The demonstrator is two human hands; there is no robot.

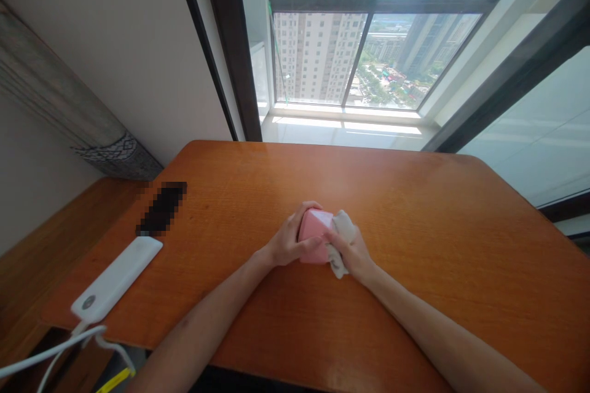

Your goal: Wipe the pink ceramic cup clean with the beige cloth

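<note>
A small pink box-shaped object point(315, 228) sits near the middle of the wooden table point(415, 209). My left hand point(288, 239) wraps round its left side, fingers curled over the top and front. My right hand point(353, 252) is closed on a white cloth point(343, 224) and presses it against the object's right side. Part of the cloth hangs below my fingers.
A white power bank point(117, 279) with white cables point(50, 353) lies at the table's left front edge. Beside it is a dark blurred-out item point(161, 209). A large window point(369, 43) and sill lie beyond the far edge. A wall runs along the left.
</note>
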